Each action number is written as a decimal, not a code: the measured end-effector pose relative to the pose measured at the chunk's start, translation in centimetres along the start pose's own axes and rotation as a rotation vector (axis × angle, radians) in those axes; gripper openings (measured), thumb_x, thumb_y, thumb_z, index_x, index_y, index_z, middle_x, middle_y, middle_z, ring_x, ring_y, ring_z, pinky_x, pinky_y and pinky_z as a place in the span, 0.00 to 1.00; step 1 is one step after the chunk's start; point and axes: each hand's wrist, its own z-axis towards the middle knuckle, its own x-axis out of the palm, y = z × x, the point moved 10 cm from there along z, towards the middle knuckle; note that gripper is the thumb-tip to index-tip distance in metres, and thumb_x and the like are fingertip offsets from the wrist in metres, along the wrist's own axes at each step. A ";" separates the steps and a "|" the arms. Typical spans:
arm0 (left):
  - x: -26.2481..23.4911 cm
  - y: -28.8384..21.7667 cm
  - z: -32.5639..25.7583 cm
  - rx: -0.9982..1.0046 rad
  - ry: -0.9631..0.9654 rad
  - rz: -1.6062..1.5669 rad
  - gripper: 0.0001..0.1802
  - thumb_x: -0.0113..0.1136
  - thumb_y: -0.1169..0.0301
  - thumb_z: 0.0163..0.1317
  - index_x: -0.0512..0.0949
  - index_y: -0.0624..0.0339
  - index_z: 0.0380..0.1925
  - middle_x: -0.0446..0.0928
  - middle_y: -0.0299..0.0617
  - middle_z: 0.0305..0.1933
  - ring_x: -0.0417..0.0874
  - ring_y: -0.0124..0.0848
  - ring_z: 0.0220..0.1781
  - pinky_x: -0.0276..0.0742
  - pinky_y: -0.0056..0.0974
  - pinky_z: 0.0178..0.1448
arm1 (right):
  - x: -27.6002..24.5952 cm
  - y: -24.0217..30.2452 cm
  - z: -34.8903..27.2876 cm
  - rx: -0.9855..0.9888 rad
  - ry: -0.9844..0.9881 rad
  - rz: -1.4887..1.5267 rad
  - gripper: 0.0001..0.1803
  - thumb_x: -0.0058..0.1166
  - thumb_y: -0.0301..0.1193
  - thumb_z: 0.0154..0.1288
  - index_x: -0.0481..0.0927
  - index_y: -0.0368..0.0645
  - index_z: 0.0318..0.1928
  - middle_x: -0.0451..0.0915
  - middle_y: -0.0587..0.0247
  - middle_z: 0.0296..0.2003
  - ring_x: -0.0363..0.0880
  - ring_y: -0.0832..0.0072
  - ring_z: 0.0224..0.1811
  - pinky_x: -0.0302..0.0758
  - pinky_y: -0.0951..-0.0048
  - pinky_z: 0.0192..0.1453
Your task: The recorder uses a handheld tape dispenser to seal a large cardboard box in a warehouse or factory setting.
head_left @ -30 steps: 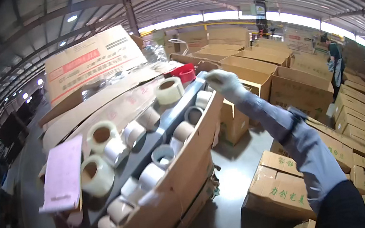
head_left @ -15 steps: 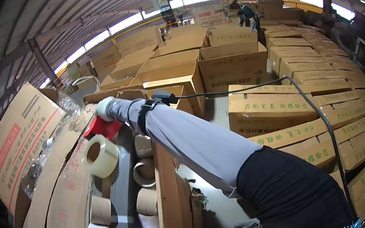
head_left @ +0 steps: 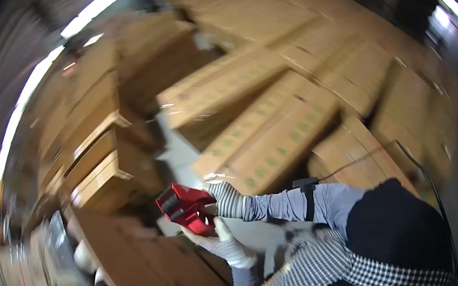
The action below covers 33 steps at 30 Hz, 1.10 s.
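A red tape gun [head_left: 193,198] with a dark roller end is held in front of my body, tilted with that end to the left. Around its handle closes my right hand [head_left: 228,200], in a striped knit glove. From below, my left hand [head_left: 227,247], in a pale glove, grips the lower part of the gun with its thumb up. I cannot make out a tape roll in it. Left of my hands stands a carton wall [head_left: 118,259], and beyond it several pale tape rolls [head_left: 84,258] show in part, blurred.
Long closed cartons [head_left: 270,136] are stacked ahead and to the right. Open cartons [head_left: 105,177] stand at the left. Grey floor [head_left: 179,151] shows between them. A black cable [head_left: 418,164] runs from my right forearm strap past my shoulder.
My view has swung right and down. My right hand has come back from the tape rolls toward my body with the red tape gun. My left hand has come into view on it.
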 end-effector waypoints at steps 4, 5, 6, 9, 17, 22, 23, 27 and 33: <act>9.1 11.1 -9.7 -0.478 0.440 -0.112 0.30 0.56 0.74 0.55 0.65 0.63 0.60 0.74 0.45 0.53 0.77 0.35 0.50 0.75 0.38 0.56 | -12.1 -9.7 -13.4 0.282 -0.190 0.470 0.33 0.69 0.32 0.49 0.70 0.40 0.55 0.77 0.52 0.49 0.75 0.65 0.54 0.73 0.67 0.58; 12.7 12.9 -13.7 -0.571 0.592 -0.048 0.27 0.55 0.75 0.55 0.67 0.64 0.57 0.74 0.45 0.52 0.76 0.34 0.50 0.74 0.38 0.57 | -15.7 -12.9 -17.5 0.327 -0.275 0.423 0.39 0.70 0.33 0.48 0.65 0.39 0.60 0.75 0.52 0.52 0.74 0.67 0.55 0.71 0.67 0.62; 15.6 14.1 -17.9 -0.655 0.725 0.020 0.25 0.55 0.75 0.55 0.69 0.64 0.55 0.73 0.44 0.51 0.76 0.34 0.51 0.74 0.38 0.57 | -19.2 -14.4 -21.6 0.373 -0.314 0.426 0.39 0.69 0.32 0.48 0.65 0.38 0.61 0.76 0.54 0.52 0.74 0.67 0.54 0.70 0.67 0.62; 26.9 12.7 -32.8 -0.662 1.275 -0.061 0.25 0.54 0.80 0.53 0.71 0.63 0.55 0.73 0.44 0.53 0.75 0.33 0.53 0.72 0.38 0.59 | -27.6 -17.5 -36.6 0.578 -0.536 0.949 0.36 0.67 0.28 0.47 0.68 0.39 0.59 0.76 0.59 0.51 0.74 0.70 0.54 0.70 0.68 0.61; 37.5 20.9 -65.6 -0.088 2.003 0.363 0.19 0.63 0.69 0.56 0.77 0.59 0.49 0.79 0.49 0.50 0.79 0.45 0.53 0.74 0.44 0.56 | -37.8 -18.5 -74.6 0.651 -1.557 0.877 0.32 0.59 0.26 0.53 0.67 0.46 0.60 0.74 0.67 0.49 0.74 0.74 0.52 0.72 0.68 0.59; 40.6 23.2 -81.9 1.053 2.341 0.714 0.27 0.63 0.57 0.54 0.75 0.55 0.53 0.76 0.45 0.57 0.77 0.42 0.56 0.64 0.53 0.63 | -38.8 -18.6 -84.7 0.854 -1.666 0.429 0.39 0.62 0.24 0.46 0.63 0.48 0.62 0.72 0.67 0.50 0.74 0.73 0.52 0.75 0.67 0.56; 40.9 24.9 -83.8 1.040 2.335 0.720 0.27 0.63 0.57 0.54 0.75 0.55 0.53 0.76 0.45 0.57 0.77 0.42 0.56 0.64 0.53 0.63 | -39.6 -19.1 -83.8 0.857 -1.575 0.353 0.41 0.62 0.23 0.44 0.63 0.47 0.62 0.72 0.66 0.51 0.74 0.72 0.52 0.75 0.67 0.56; 40.9 28.4 -83.7 1.103 2.519 0.740 0.30 0.60 0.50 0.56 0.76 0.55 0.54 0.78 0.46 0.55 0.77 0.42 0.58 0.60 0.56 0.66 | -40.5 -22.1 -79.2 0.812 -1.429 0.591 0.47 0.60 0.23 0.37 0.60 0.44 0.65 0.69 0.64 0.55 0.73 0.70 0.54 0.75 0.66 0.58; 44.0 20.9 -65.1 -1.534 2.114 0.285 0.29 0.63 0.52 0.59 0.75 0.62 0.54 0.81 0.46 0.49 0.83 0.36 0.50 0.79 0.42 0.54 | -41.1 -19.7 -66.9 0.788 -0.856 0.829 0.53 0.71 0.29 0.37 0.58 0.43 0.67 0.66 0.62 0.62 0.68 0.70 0.63 0.67 0.67 0.66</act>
